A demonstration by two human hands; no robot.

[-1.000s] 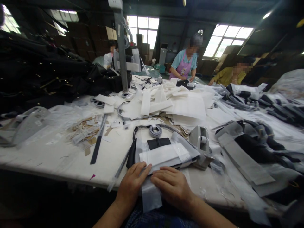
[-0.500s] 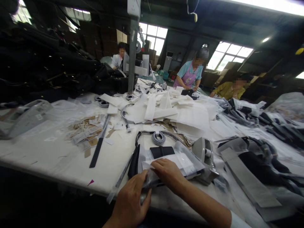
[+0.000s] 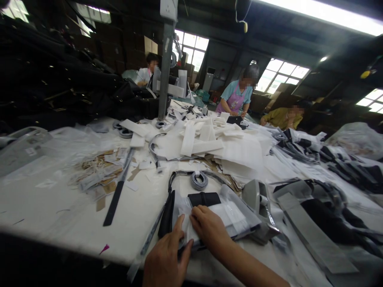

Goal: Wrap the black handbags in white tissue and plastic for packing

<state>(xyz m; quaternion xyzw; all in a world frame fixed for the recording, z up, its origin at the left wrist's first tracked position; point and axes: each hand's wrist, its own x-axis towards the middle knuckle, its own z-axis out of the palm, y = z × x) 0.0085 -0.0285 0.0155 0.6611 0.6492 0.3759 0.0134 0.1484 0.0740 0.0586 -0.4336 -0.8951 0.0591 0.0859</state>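
Note:
A black handbag lies on the table in front of me, partly covered by a white wrapping sheet. Its dark strap loops behind it, around a grey wrapped coil. My left hand grips the sheet at the bag's near edge, index finger on top and thumb in front. From the right, my right hand presses on the same sheet with bent, closed fingers. Just right of the bag stands a grey tape dispenser.
White foam sheets are heaped behind the bag. Left lie paper tags and a black strip. More wrapped black bags lie right. A metal post rises beyond, with a co-worker across the table.
My left index finger has moved forward onto the sheet. My right hand has shifted slightly, still pressing on it. The view has turned a little, and the bag appears lower.

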